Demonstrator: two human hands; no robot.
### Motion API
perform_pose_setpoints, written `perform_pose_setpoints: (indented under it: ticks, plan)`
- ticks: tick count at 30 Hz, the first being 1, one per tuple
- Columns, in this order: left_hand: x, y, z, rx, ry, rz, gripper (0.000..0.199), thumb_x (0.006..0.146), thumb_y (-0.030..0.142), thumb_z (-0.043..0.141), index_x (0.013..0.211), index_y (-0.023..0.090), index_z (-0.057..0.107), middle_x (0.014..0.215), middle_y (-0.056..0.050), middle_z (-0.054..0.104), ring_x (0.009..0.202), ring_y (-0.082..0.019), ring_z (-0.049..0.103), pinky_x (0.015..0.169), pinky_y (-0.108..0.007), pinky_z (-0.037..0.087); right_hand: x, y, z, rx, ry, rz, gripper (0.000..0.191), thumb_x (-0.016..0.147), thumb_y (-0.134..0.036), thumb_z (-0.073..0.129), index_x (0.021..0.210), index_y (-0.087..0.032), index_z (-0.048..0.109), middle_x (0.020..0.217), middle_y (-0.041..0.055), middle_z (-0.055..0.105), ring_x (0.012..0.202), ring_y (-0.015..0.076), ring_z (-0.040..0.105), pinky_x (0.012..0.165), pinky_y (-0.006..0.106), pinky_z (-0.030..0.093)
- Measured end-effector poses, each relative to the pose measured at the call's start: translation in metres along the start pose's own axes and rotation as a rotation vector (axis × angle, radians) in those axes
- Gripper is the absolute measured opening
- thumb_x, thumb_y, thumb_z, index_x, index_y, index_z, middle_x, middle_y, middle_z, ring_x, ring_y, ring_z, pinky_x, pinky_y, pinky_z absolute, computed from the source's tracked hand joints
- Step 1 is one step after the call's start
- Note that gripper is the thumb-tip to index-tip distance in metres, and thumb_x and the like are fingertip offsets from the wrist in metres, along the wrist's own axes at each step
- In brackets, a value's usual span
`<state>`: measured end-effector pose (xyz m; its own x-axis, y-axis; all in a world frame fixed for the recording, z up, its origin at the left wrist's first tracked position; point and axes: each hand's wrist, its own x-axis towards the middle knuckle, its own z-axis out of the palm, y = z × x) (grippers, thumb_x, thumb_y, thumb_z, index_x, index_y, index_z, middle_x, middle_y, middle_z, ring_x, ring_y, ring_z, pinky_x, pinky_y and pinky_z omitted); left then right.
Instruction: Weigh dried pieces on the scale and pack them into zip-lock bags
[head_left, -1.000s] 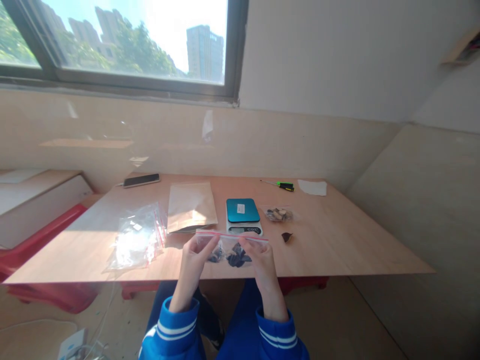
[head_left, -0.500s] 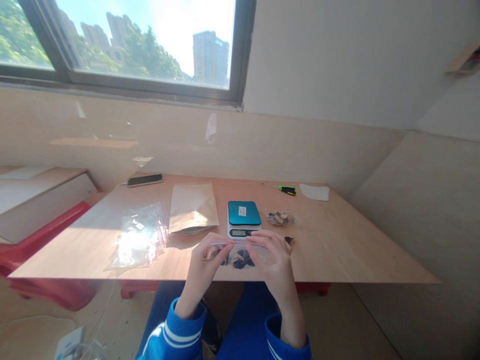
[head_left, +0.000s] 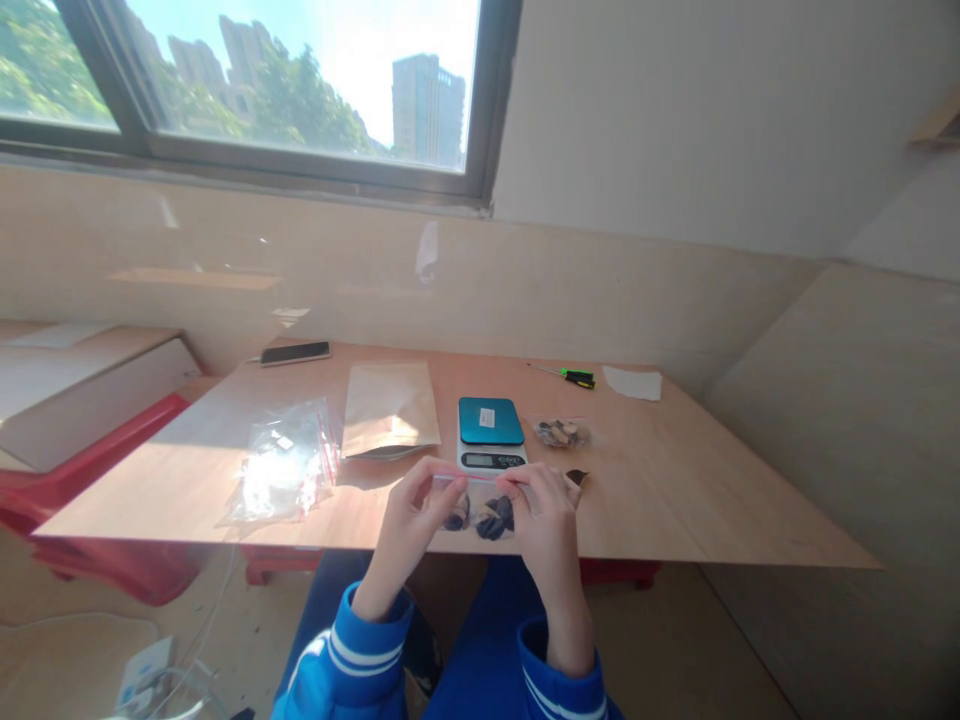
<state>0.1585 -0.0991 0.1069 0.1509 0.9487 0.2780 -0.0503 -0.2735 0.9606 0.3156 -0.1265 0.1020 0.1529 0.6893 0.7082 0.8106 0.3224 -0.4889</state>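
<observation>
Between my hands, near the table's front edge, hangs a clear zip bag (head_left: 493, 517) with dark and pale pieces in it. My left hand (head_left: 421, 500) pinches the left part of its red-lined top. The right part of that top is pinched by my right hand (head_left: 541, 500). Just beyond the bag stands a kitchen scale (head_left: 490, 422) with a teal plate and a small display. A second filled clear bag (head_left: 562, 432) lies to the right of the scale. One dark piece (head_left: 577, 477) rests beside my right hand, partly hidden by it.
On the table (head_left: 712, 490), a kraft pouch (head_left: 391, 408) and a stack of clear bags (head_left: 281, 465) lie left of the scale. Farther back are a phone (head_left: 295, 353), screwdrivers (head_left: 574, 376) and a white paper piece (head_left: 632, 384). Red stools stand below.
Both hands still pinch the bag's top. My right hand has shifted slightly left along it, and the top edge looks straighter. The view has moved slightly.
</observation>
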Motion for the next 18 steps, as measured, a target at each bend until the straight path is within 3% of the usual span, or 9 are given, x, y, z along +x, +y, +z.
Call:
perform_pose_setpoints:
  ticks: [5,11,18]
  plan:
    - [0.002,-0.006,0.0,-0.019,0.025,-0.042,0.017,0.081,0.035,0.065,0.083,0.018,0.064,0.073,0.0,0.065,0.068,-0.013,0.06,0.062,-0.023,0.047,-0.001,-0.003,0.007,-0.014,0.035,0.035,0.02,0.093,-0.026,0.05,0.076,-0.021,0.058,0.076,0.0018,0.064,0.076,0.0195,0.056,0.082,0.034,0.032]
    - [0.003,-0.005,0.001,-0.025,0.06,-0.027,0.017,0.079,0.033,0.067,0.082,0.017,0.065,0.071,-0.001,0.067,0.067,-0.013,0.061,0.062,-0.023,0.049,0.001,-0.015,0.007,0.075,-0.079,0.028,0.006,0.088,-0.026,0.061,0.092,-0.022,0.061,0.085,0.0004,0.067,0.085,0.0195,0.058,0.087,0.034,0.031]
    - [0.003,-0.006,0.005,-0.001,0.034,-0.003,0.014,0.08,0.031,0.066,0.081,0.018,0.066,0.075,-0.001,0.069,0.071,-0.013,0.063,0.066,-0.023,0.049,0.0,-0.016,0.014,0.107,-0.018,-0.003,0.018,0.091,-0.022,0.055,0.074,-0.021,0.059,0.073,-0.0009,0.065,0.073,0.0176,0.057,0.077,0.031,0.035]
